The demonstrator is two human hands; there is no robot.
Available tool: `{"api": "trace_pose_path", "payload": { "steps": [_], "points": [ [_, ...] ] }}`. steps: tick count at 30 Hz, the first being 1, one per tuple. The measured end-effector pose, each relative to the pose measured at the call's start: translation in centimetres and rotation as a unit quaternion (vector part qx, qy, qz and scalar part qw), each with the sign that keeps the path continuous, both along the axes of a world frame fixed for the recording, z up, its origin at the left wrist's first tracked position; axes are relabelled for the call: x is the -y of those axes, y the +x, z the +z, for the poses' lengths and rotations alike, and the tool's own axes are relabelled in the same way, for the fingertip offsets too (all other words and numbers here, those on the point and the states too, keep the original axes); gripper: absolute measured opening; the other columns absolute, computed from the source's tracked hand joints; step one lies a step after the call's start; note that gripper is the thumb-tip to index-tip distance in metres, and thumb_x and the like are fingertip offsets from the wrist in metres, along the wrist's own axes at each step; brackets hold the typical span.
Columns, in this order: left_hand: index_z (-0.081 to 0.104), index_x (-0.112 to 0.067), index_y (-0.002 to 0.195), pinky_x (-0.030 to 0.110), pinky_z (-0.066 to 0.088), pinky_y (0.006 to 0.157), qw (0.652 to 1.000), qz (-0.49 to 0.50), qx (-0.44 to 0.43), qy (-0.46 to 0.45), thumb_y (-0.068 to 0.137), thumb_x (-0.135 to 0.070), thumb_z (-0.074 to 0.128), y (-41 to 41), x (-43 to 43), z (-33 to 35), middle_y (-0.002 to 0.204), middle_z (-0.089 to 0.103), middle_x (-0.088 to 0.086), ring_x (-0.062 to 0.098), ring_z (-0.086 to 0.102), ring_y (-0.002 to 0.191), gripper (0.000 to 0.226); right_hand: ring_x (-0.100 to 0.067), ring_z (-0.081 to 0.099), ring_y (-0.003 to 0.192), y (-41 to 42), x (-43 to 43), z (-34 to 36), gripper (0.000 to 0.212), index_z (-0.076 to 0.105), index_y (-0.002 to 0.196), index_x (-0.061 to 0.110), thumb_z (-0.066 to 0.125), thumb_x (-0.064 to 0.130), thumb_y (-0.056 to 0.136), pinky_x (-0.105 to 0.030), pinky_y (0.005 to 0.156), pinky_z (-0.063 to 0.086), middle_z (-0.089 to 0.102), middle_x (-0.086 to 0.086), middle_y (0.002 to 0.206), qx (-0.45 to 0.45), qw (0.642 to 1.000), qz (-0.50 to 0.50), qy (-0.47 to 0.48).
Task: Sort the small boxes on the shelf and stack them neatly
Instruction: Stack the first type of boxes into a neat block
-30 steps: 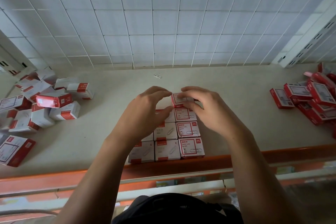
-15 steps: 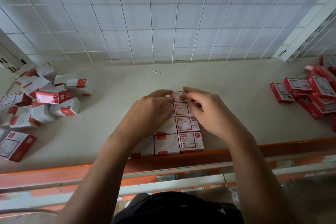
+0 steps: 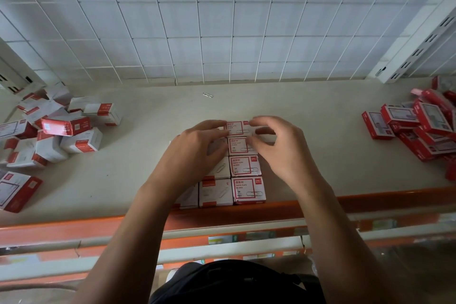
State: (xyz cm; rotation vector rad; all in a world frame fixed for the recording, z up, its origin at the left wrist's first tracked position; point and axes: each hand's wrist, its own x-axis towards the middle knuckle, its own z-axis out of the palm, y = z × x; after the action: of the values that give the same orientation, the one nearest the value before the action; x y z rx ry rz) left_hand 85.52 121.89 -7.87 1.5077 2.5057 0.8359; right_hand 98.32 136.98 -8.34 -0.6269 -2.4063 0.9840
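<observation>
Red-white paper clip box (image 3: 238,127) farthest from orange shelf lip (image 3: 370,198): left hand (image 3: 197,145) straight-fingered against it, right hand (image 3: 278,148) half-curled, grip unclear. Nudge flush, gently.

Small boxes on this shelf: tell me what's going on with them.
A person is lining up small paper-clip boxes into a neat block at the front edge of the shelf. The left hand presses against the far box of the right-hand column, while the right hand holds its other side with curled fingertips, squaring it up. A loose pile of white-and-red boxes lies to the left and red boxes to the right, not yet sorted.
</observation>
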Motion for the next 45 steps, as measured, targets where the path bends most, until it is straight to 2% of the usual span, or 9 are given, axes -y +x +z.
{"api": "trace_pose_path", "payload": {
  "steps": [5, 9, 14, 19, 21, 23, 26, 38, 45],
  "points": [
    [0.064, -0.025, 0.126, 0.017, 0.049, 0.083, 1.0, 0.007, 0.003, 0.003, 0.095, -0.034, 0.055, 0.2, 0.0, 0.0, 0.137, 0.054, -0.015, 0.007, 0.061, 0.105, 0.034, -0.003, 0.064, 0.084, 0.0, 0.0, 0.1, 0.031, 0.069, 0.111, 0.012, 0.076, 0.023, 0.084, -0.002, 0.066, 0.047, 0.068, 0.005, 0.108, 0.011, 0.999, -0.033, -0.027],
    [0.066, -0.023, 0.124, 0.025, 0.05, 0.087, 1.0, 0.005, -0.007, 0.001, 0.094, -0.031, 0.057, 0.2, -0.2, 0.1, 0.136, 0.055, -0.013, 0.01, 0.061, 0.108, 0.033, 0.011, 0.058, 0.08, 0.0, 0.2, 0.4, 0.031, 0.069, 0.115, 0.014, 0.075, 0.021, 0.086, 0.0, 0.064, 0.044, 0.065, 0.012, 0.1, 0.019, 0.998, -0.016, -0.065],
    [0.065, -0.025, 0.125, 0.033, 0.053, 0.092, 1.0, -0.01, -0.001, -0.005, 0.094, -0.033, 0.057, 0.2, -0.1, 0.2, 0.137, 0.055, -0.013, 0.01, 0.06, 0.111, 0.033, 0.008, 0.059, 0.078, -0.1, 0.1, 0.5, 0.029, 0.07, 0.114, 0.012, 0.074, 0.021, 0.087, 0.001, 0.064, 0.044, 0.066, 0.01, 0.1, 0.029, 0.998, -0.011, -0.047],
    [0.061, -0.023, 0.129, 0.038, 0.052, 0.092, 0.999, 0.023, -0.038, 0.016, 0.094, -0.031, 0.058, 0.7, 1.0, 1.1, 0.139, 0.052, -0.008, 0.014, 0.061, 0.11, 0.036, -0.012, 0.059, 0.108, -0.2, 0.8, 0.7, 0.027, 0.068, 0.112, 0.011, 0.072, 0.021, 0.088, -0.003, 0.087, 0.039, 0.063, -0.001, 0.118, 0.028, 0.996, -0.003, 0.082],
    [0.063, -0.021, 0.126, 0.04, 0.051, 0.092, 0.996, 0.052, -0.069, 0.028, 0.093, -0.028, 0.06, 0.9, 2.1, 1.4, 0.136, 0.056, -0.005, 0.017, 0.061, 0.112, 0.034, -0.016, 0.058, 0.115, -0.5, 1.4, 1.3, 0.028, 0.068, 0.114, 0.01, 0.071, 0.019, 0.088, -0.014, 0.098, 0.041, 0.062, -0.003, 0.123, 0.012, 0.993, 0.016, 0.113],
    [0.064, -0.02, 0.124, 0.041, 0.05, 0.092, 0.992, 0.08, -0.088, 0.03, 0.092, -0.026, 0.062, 0.9, 3.7, 1.4, 0.133, 0.059, -0.003, 0.018, 0.061, 0.112, 0.033, -0.017, 0.059, 0.116, -1.2, 2.4, 1.9, 0.029, 0.068, 0.116, 0.011, 0.07, 0.02, 0.088, -0.026, 0.101, 0.046, 0.063, -0.002, 0.123, -0.003, 0.992, 0.049, 0.119],
    [0.065, -0.02, 0.122, 0.041, 0.05, 0.091, 0.987, 0.126, -0.093, 0.04, 0.091, -0.024, 0.062, 0.7, 6.8, 0.9, 0.129, 0.061, -0.002, 0.02, 0.062, 0.11, 0.032, -0.015, 0.059, 0.116, -3.0, 4.8, 2.4, 0.03, 0.068, 0.117, 0.011, 0.07, 0.02, 0.089, -0.031, 0.101, 0.048, 0.063, -0.001, 0.123, -0.022, 0.988, 0.101, 0.118],
    [0.067, -0.02, 0.119, 0.038, 0.053, 0.086, 0.958, 0.261, -0.096, 0.068, 0.091, -0.026, 0.061, -4.6, 24.1, 1.9, 0.124, 0.062, -0.003, 0.02, 0.062, 0.107, 0.029, -0.01, 0.06, 0.113, -12.8, 19.1, 2.2, 0.03, 0.067, 0.117, 0.011, 0.072, 0.014, 0.087, -0.023, 0.097, 0.046, 0.065, 0.003, 0.118, -0.067, 0.963, 0.245, 0.084],
    [0.064, -0.013, 0.121, 0.045, 0.053, 0.086, 0.948, 0.285, -0.11, 0.088, 0.088, -0.022, 0.066, -10.4, 30.5, 1.7, 0.131, 0.056, 0.006, 0.027, 0.059, 0.114, 0.034, -0.013, 0.062, 0.11, -17.3, 25.4, 2.1, 0.025, 0.069, 0.112, 0.008, 0.071, 0.009, 0.087, -0.028, 0.096, 0.048, 0.067, 0.0, 0.113, -0.113, 0.964, 0.225, 0.08]
  ]
}}
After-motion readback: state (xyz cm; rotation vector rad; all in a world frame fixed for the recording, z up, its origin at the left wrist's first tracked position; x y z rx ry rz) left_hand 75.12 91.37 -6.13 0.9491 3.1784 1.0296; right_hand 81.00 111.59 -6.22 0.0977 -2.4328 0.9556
